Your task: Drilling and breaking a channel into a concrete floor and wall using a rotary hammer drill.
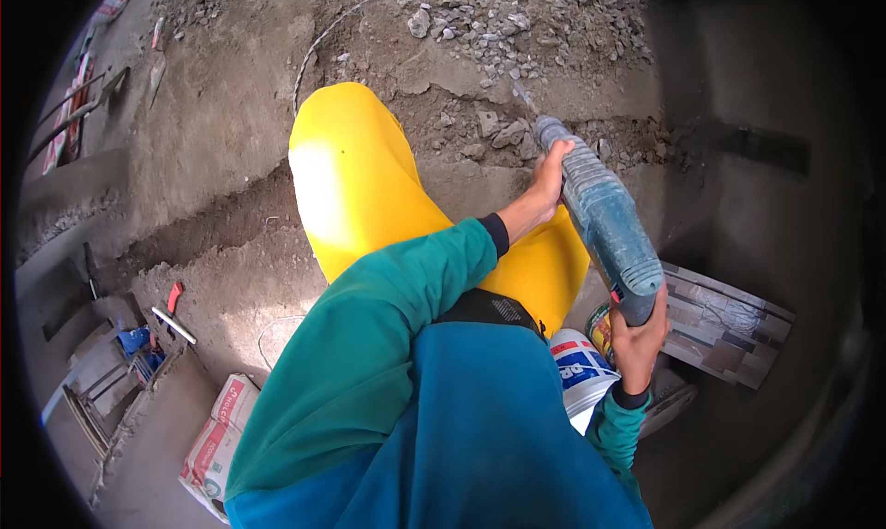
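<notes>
- I see the hammer drill slanting from right of centre toward the upper middle of the frame, the left hand wrapped around its front and the right hand gripping its rear handle.
- I'd worry about the bit skidding or snagging on the loose stones, which could wrench the tool against those bare hands.
- Flying chips could strike the yellow trousers, since the legs are close by.
- I can't tell whether the bit's tip touches the ground, or whether the tool is running.
- Clothing partly hides the white bucket, lower right.
</notes>
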{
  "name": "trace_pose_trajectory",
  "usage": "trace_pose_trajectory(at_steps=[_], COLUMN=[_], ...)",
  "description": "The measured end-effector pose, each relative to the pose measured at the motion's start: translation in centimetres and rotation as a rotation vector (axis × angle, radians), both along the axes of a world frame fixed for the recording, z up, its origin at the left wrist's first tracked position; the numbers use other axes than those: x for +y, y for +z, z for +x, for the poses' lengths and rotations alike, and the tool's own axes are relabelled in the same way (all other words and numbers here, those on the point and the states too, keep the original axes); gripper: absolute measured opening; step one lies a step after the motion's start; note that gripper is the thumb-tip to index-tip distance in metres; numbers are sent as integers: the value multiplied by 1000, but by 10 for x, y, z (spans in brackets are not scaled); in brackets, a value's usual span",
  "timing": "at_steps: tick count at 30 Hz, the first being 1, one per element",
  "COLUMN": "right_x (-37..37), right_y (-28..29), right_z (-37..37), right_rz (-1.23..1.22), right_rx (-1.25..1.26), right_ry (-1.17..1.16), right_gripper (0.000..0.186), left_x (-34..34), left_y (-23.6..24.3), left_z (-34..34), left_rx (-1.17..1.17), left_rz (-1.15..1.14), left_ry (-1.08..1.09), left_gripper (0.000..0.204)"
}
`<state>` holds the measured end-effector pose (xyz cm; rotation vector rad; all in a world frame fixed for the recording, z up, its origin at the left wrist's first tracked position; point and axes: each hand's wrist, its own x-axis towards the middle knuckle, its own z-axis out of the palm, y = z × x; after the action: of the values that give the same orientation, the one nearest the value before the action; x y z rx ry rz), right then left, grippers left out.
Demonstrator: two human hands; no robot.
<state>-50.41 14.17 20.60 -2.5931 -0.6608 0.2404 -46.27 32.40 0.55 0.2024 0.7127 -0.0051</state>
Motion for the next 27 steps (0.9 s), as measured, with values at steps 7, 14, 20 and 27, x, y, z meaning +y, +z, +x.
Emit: trace_pose_trajectory(at_steps=[7,14,20,27], right_x=[12,86,101,62], right_y=[60,49,43,13], right_z=[48,94,112,62], right_rz=[-86,-220,-385,-326], right_rx=[186,207,91,64], right_ry=[73,339,509,329], right_gripper=[62,63,57,57], left_x=[-49,-19,-21,-42], left_y=[3,2,-6,-44], left_z=[-14,-14,-10,-24], left_rx=[177,28,34,52], left_rz=[-175,-290,-328,-297], left_ry=[-31,132,223,180], left_gripper=[57,66,68,68])
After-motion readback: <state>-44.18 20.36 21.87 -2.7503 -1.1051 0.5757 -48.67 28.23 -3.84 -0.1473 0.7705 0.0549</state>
